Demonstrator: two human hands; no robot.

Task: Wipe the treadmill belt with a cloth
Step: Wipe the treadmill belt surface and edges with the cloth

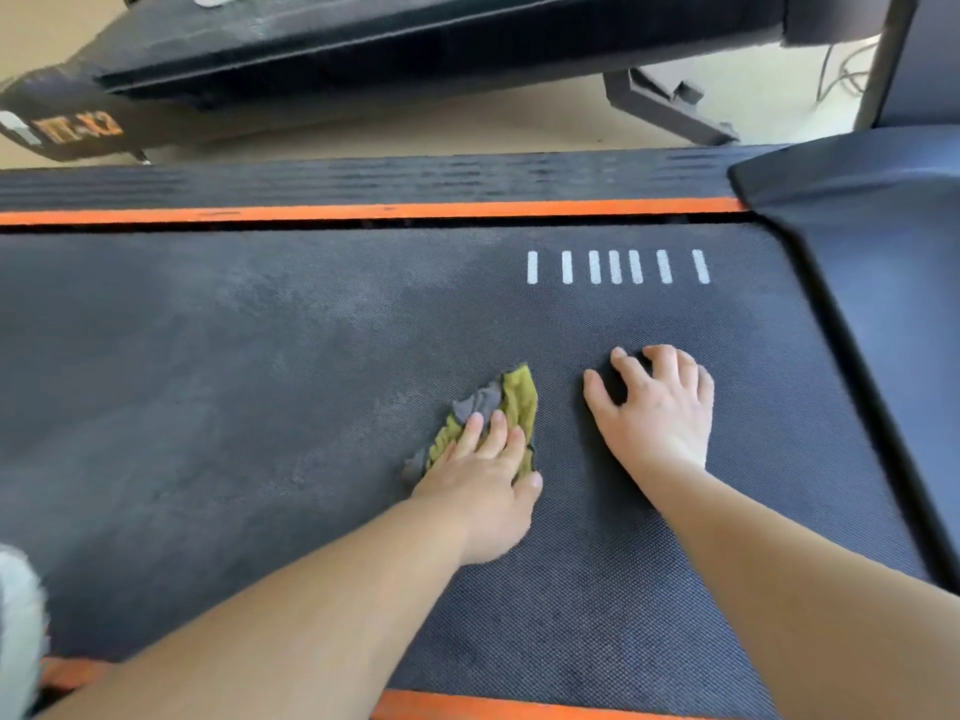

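The left hand [483, 475] presses flat-fingered on the cloth [511, 402]; the right hand [657, 407], spread and empty, braces just right of it (the dusty belt [208, 381] runs lengthwise leftward).

Hands: two, one left hand [483, 491] and one right hand [660, 407].
Forearms: two, both bare.
Cloth: one cloth [514, 402], yellow-green and grey.
Treadmills: two, the near treadmill belt [260, 381] and a second treadmill [363, 49] beyond it.
White bars [615, 267] on the belt: seven, in a single row.
Orange strips beside the belt: two, a far strip [363, 211] and a near strip [519, 709].
Orange lettering [78, 128] on the second treadmill: one label, too blurred to read.
Pale fluffy thing [18, 626] at the lower left edge: one.
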